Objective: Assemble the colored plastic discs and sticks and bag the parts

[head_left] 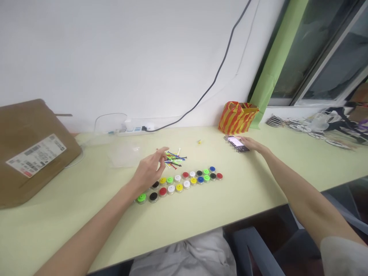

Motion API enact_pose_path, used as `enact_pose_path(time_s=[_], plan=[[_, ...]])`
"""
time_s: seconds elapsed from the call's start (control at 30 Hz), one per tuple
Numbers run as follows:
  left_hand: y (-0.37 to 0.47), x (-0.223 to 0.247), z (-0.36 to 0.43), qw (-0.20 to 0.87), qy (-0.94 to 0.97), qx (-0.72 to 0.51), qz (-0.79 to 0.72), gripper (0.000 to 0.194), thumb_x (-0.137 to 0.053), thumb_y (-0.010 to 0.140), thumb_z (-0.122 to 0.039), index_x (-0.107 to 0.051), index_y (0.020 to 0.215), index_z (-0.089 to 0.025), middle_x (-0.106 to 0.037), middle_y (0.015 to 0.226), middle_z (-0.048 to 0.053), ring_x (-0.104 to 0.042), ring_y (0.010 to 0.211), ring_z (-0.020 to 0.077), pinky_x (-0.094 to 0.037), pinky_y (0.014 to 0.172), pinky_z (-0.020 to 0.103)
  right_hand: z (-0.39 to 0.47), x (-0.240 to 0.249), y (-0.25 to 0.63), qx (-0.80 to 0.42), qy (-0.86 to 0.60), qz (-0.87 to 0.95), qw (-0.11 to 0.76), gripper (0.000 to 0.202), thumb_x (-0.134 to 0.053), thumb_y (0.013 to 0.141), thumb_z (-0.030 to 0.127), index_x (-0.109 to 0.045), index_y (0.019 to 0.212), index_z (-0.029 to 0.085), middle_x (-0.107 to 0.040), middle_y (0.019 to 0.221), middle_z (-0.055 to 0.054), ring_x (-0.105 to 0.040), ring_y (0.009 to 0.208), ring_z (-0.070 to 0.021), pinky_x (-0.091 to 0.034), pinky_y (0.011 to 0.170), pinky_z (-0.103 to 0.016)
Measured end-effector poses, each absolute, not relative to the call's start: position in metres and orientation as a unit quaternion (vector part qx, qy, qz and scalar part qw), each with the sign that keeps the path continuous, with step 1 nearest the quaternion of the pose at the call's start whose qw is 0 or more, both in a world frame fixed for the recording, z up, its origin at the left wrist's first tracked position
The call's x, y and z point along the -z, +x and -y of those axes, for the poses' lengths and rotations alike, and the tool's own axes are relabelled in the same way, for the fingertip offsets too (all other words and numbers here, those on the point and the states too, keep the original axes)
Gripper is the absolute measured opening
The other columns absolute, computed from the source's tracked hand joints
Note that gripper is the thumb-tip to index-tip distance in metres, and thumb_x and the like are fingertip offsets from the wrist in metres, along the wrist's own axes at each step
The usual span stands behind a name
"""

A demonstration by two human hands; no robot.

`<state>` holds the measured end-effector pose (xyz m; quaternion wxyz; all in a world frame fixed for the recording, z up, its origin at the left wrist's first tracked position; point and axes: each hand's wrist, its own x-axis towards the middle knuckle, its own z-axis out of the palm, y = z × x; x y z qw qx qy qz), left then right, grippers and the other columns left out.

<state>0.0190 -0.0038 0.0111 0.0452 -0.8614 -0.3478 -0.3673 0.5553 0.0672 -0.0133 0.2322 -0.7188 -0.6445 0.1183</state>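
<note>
The table (215, 207) carries a cardboard box (31, 126) at its left end and a striped bag (237, 119) by its back edge. The left hand (151, 168) is loosely bent, the right hand (253, 144) touches a phone (238, 143); I cannot tell whether either grips. Lidded pots (179, 187) lie nearer the front edge than thin coloured strips (177, 157) beside the left fingertips

white wall (129, 57), plain and smooth, rising behind a long pale-yellow table (250, 188); at right, a green curtain (280, 57) hanging beside a framed window (323, 61) with dark panes (306, 42). past the table's near edge, part of a grey chair (251, 241) in shadow. lighting soft and even across the wall.
</note>
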Motion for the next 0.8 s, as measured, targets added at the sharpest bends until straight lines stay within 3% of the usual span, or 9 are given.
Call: enact_pose_path(time_s=[0.27, 0.47, 0.8], plan=[[0.018, -0.010, 0.002, 0.029, -0.855, 0.368, 0.364, 0.043, -0.042, 0.098, -0.021, -0.039, 0.140, -0.024, -0.069, 0.100, 0.002, -0.067, 0.086, 0.0147, -0.053, 0.081, 0.029, -0.094, 0.032, 0.560, -0.166, -0.719, 0.629, 0.245, 0.067, -0.021, 0.102, 0.057, -0.051, 0.149, 0.020, -0.064, 0.139, -0.008, -0.063, 0.123, -0.0296, -0.044, 0.111, -0.041], [0.017, -0.009, 0.002, 0.024, -0.853, 0.364, 0.373, 0.043, -0.042, 0.098, -0.021, -0.038, 0.140, -0.025, -0.069, 0.101, 0.001, -0.066, 0.084, 0.0142, -0.052, 0.081, 0.029, -0.107, 0.037, 0.562, -0.150, -0.726, 0.628, 0.238, 0.065, -0.021, 0.104, 0.056, -0.051, 0.149, 0.021, -0.054, 0.150, -0.010, -0.051, 0.138, -0.0294, -0.034, 0.119, -0.044], [0.016, -0.010, 0.002, 0.020, -0.851, 0.366, 0.375, 0.042, -0.042, 0.099, -0.022, -0.038, 0.141, -0.025, -0.068, 0.102, 0.002, -0.066, 0.085, 0.0146, -0.051, 0.080, 0.029, -0.117, 0.044, 0.565, -0.126, -0.733, 0.634, 0.212, 0.074, -0.019, 0.104, 0.060, -0.051, 0.147, 0.009, -0.049, 0.151, -0.022, -0.044, 0.143, -0.0304, -0.031, 0.119, -0.043]])
